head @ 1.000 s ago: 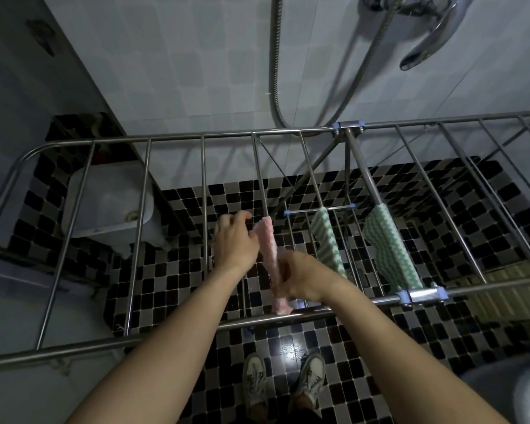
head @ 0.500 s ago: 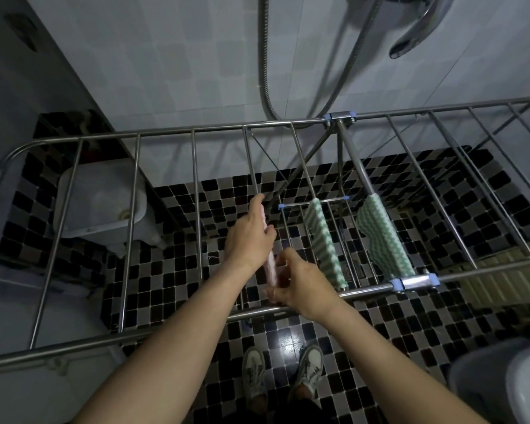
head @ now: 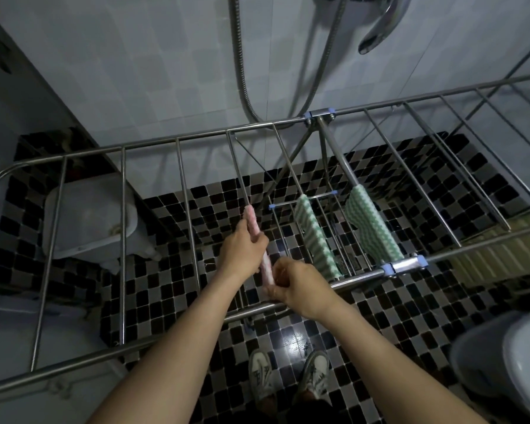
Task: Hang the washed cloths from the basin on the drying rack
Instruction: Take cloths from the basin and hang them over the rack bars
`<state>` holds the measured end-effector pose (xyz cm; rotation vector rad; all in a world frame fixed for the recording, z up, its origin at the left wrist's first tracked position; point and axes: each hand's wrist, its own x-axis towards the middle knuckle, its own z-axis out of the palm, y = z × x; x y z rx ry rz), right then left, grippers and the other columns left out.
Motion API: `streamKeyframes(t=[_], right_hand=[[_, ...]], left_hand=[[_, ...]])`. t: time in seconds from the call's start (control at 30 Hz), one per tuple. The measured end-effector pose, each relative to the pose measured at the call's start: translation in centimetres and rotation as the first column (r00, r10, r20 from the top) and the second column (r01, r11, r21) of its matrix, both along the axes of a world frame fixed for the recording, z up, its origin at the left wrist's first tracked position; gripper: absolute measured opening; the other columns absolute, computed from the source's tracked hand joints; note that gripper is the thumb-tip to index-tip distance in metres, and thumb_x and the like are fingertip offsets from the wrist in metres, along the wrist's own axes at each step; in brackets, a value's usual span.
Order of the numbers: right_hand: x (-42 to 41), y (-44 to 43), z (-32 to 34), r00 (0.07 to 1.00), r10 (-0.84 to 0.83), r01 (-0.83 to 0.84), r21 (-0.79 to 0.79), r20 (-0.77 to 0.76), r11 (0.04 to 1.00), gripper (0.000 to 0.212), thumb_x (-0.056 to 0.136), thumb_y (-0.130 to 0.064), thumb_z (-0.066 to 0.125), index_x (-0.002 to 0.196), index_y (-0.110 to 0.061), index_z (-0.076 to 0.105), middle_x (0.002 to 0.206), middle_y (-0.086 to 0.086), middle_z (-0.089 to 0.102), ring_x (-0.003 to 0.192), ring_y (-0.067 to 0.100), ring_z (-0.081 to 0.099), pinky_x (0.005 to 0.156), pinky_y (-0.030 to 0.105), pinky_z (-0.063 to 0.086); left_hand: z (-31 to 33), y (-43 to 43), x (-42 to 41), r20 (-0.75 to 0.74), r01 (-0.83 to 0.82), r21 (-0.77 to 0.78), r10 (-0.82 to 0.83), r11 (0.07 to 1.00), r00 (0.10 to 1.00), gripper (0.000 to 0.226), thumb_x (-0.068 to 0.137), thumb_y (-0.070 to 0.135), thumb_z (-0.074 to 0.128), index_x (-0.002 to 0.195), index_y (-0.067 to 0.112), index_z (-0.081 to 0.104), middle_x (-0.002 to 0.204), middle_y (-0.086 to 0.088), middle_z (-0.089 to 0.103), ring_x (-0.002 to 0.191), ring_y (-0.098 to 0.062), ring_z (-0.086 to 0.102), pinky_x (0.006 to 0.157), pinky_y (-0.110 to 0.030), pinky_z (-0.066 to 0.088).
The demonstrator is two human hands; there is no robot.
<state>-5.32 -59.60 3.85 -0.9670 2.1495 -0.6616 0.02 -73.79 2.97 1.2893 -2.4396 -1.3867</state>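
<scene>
Left hand (head: 242, 249): fingers curled round the narrow pink cloth (head: 253, 221), gripping it about halfway along its rod, knuckles up. Right hand (head: 294, 283): fingers curled too, pinching the near end of the same cloth, just beyond the front rail.

The pink cloth lies lengthwise on the fourth cross rod from the left end of the stainless-steel tube drying rack (head: 178, 142). Its far end stops roughly at mid-rod, and its near end is bunched in the right hand.

Neighbours:
- The first green-and-white wavy-striped cloth (head: 315, 240) hangs over the next rod to the right. It is near the right hand but not touching it.
- The second green-and-white wavy-striped cloth (head: 371, 228) hangs over the thick centre bar, ending at the blue plastic hinge clip (head: 404, 266) on the front rail.

Edges and room:
- Both forearms cross over the front rail.
- The left hand sits over the gap between the third and fourth rods, and that gap is open down to the black-and-grey mosaic tile floor (head: 441, 301).
- The rack's far rail runs close to the pale tiled wall.
- A chrome shower hose (head: 242, 71) drops behind the far rail, above the pink cloth's rod.

Below the left wing is a white squarish fixture (head: 86, 215) on the floor. At bottom right is a grey rounded vessel (head: 517, 362), possibly the basin, but the frame edge cuts it off. White trainers (head: 260, 377) stand below the front rail.
</scene>
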Motion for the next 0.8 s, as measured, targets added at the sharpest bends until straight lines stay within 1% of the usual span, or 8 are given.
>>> streamKeyframes(t=[0.13, 0.2, 0.3, 0.43, 0.53, 0.63, 0.73, 0.8], right_hand=[[0.6, 0.6, 0.2, 0.998, 0.013, -0.015, -0.016, -0.068, 1.000, 0.029, 0.088, -0.040, 0.067, 0.107, -0.019, 0.061, 0.093, -0.002, 0.070, 0.081, 0.014, 0.067, 0.076, 0.037, 0.058], [0.8, 0.9, 0.4, 0.993, 0.051, -0.054, -0.025, -0.104, 0.998, 0.028, 0.092, -0.042, 0.059, 0.107, -0.019, 0.062, 0.092, -0.002, 0.071, 0.080, 0.013, 0.067, 0.075, 0.037, 0.058], [1.0, 2.1, 1.0, 0.990, 0.038, -0.049, -0.078, -0.138, 0.996, 0.028, 0.095, -0.045, 0.051, 0.104, -0.022, 0.062, 0.090, -0.003, 0.071, 0.079, 0.014, 0.067, 0.073, 0.039, 0.058], [0.7, 4.6, 2.4, 0.974, -0.100, 0.058, -0.204, -0.205, 0.977, 0.022, 0.097, -0.035, 0.052, 0.103, -0.018, 0.064, 0.093, -0.001, 0.069, 0.082, 0.014, 0.063, 0.075, 0.038, 0.055], [0.5, 8.1, 3.6, 0.964, -0.214, 0.168, -0.262, -0.160, 0.950, 0.021, 0.097, -0.032, 0.053, 0.107, -0.018, 0.065, 0.094, -0.004, 0.069, 0.082, 0.012, 0.064, 0.074, 0.035, 0.055], [0.5, 12.0, 4.5, 0.940, -0.318, 0.273, -0.287, -0.124, 0.918, 0.018, 0.097, -0.028, 0.054, 0.108, -0.021, 0.066, 0.089, -0.010, 0.068, 0.077, 0.003, 0.062, 0.070, 0.022, 0.052], [0.8, 16.3, 5.6, 0.897, -0.434, 0.391, -0.307, -0.084, 0.867, 0.018, 0.097, -0.025, 0.055, 0.110, -0.022, 0.066, 0.088, -0.010, 0.069, 0.078, 0.004, 0.065, 0.072, 0.026, 0.054], [1.2, 19.9, 6.2, 0.853, -0.514, 0.467, -0.309, -0.091, 0.828, 0.018, 0.097, -0.027, 0.054, 0.110, -0.025, 0.066, 0.088, -0.014, 0.068, 0.078, 0.000, 0.063, 0.071, 0.022, 0.052]], left_hand=[[0.1, 0.3, -0.2, 0.003, 0.015, 0.034, -0.015, 0.999, 1.000, 0.030, 0.099, 0.032, 0.046, 0.122, 0.015, 0.054, 0.102, -0.005, 0.068, 0.078, -0.017, 0.069, 0.073, -0.041, 0.060], [0.5, 0.3, -0.2, 0.014, -0.004, 0.050, 0.004, 0.999, 1.000, 0.031, 0.100, 0.034, 0.044, 0.121, 0.013, 0.056, 0.092, -0.001, 0.066, 0.074, -0.016, 0.067, 0.068, -0.039, 0.060], [1.4, 0.9, 0.0, 0.026, -0.041, -0.059, 0.042, 0.997, 0.999, 0.037, 0.100, 0.039, 0.041, 0.128, 0.017, 0.050, 0.079, 0.008, 0.058, 0.065, -0.007, 0.058, 0.053, -0.025, 0.045], [2.7, 2.3, 0.5, -0.181, -0.126, -0.239, 0.083, 0.963, 0.980, 0.033, 0.099, 0.036, 0.045, 0.129, 0.024, 0.047, 0.091, 0.002, 0.063, 0.068, -0.005, 0.058, 0.051, -0.018, 0.040], [3.8, 5.3, 0.2, -0.216, 0.002, -0.235, -0.054, 0.972, 0.975, 0.021, 0.099, 0.023, 0.048, 0.112, 0.020, 0.064, 0.078, 0.007, 0.058, 0.053, 0.001, 0.047, 0.049, -0.014, 0.041], [4.3, 8.9, -0.3, -0.215, 0.164, -0.185, -0.203, 0.969, 0.955, 0.021, 0.097, 0.019, 0.048, 0.101, 0.023, 0.068, 0.084, 0.001, 0.064, 0.054, -0.006, 0.054, 0.065, -0.026, 0.051], [4.8, 13.3, -1.4, -0.189, 0.284, -0.170, -0.314, 0.944, 0.930, 0.024, 0.096, 0.014, 0.047, 0.101, 0.024, 0.068, 0.069, 0.006, 0.062, 0.048, -0.003, 0.049, 0.047, -0.017, 0.035], [5.3, 17.0, -2.2, -0.188, 0.385, -0.181, -0.416, 0.905, 0.890, 0.025, 0.095, 0.012, 0.047, 0.102, 0.023, 0.069, 0.080, 0.003, 0.067, 0.058, -0.005, 0.052, 0.054, -0.023, 0.043]])
